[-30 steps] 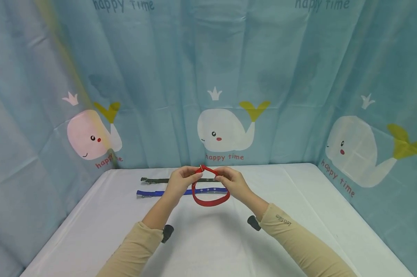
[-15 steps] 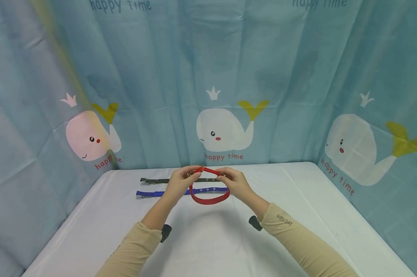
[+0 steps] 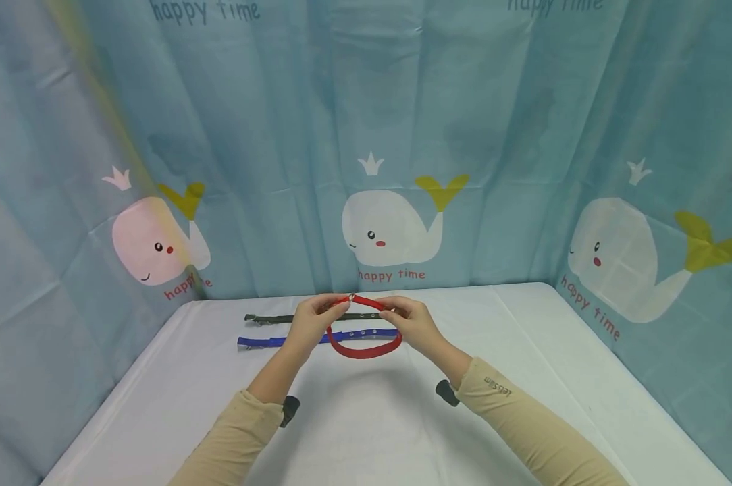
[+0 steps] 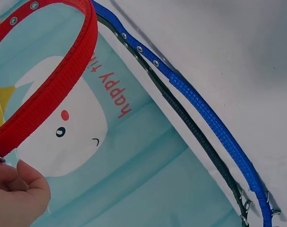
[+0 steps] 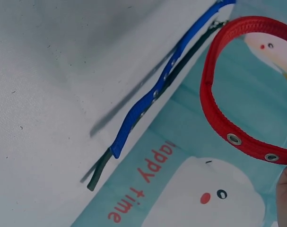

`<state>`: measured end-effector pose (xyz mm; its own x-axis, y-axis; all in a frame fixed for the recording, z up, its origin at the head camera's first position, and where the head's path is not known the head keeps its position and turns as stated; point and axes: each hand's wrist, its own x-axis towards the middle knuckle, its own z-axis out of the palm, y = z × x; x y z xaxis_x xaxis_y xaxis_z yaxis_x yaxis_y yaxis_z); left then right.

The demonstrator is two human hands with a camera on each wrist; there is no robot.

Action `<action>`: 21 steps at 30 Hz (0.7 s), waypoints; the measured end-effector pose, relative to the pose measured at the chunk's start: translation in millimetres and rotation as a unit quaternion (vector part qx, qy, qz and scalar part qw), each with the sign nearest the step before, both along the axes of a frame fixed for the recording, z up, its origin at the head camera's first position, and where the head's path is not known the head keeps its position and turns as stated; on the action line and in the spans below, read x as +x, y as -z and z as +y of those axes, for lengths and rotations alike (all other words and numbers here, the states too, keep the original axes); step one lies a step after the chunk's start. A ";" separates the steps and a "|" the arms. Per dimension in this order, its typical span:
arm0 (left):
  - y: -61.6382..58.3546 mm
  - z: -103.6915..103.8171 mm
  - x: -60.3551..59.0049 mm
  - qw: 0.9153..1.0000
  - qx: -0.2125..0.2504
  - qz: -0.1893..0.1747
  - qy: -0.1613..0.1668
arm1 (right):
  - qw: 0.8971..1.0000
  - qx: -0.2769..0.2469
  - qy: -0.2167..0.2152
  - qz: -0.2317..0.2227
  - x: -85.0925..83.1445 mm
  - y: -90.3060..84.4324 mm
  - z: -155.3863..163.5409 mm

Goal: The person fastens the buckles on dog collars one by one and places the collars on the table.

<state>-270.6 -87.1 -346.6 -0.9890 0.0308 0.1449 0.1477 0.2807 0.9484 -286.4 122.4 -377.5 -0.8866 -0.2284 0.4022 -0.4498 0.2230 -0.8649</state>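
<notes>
Lowered slightly, one red collar (image 3: 363, 348) pinched by left hand (image 3: 313, 323) and right hand (image 3: 413, 325) — two collars flat: blue (image 3: 263, 340), dark (image 3: 269, 317)

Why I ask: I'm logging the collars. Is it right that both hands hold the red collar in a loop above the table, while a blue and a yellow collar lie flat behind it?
Not quite. The flat collars are the blue collar and a dark, blackish collar, not a yellow one; the left wrist view shows them side by side. The left hand and right hand do hold the red collar looped.

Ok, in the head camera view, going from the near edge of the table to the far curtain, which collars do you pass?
Red collar, held up in a loop by the left hand and the right hand → blue collar flat on the table → dark collar → curtain.
</notes>
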 end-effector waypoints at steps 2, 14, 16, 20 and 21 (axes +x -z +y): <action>-0.1 0.0 -0.5 1.000 0.003 -0.011 -0.005 | 1.000 0.000 -0.004 -0.003 0.3 0.3 -0.1; 2.4 4.2 -2.0 0.998 0.015 -0.060 -0.012 | 1.000 0.012 -0.023 0.003 2.3 1.8 -2.8; 3.5 6.6 -2.1 0.998 0.014 -0.064 -0.010 | 0.999 0.018 -0.028 0.009 5.7 -2.1 -4.2; 5.5 9.8 -2.4 0.998 0.013 -0.064 -0.011 | 0.999 0.028 -0.029 0.020 5.4 -3.3 -6.5; 5.8 10.1 -2.2 0.998 0.016 -0.063 -0.011 | 0.999 0.028 -0.025 0.020 5.3 -3.5 -7.0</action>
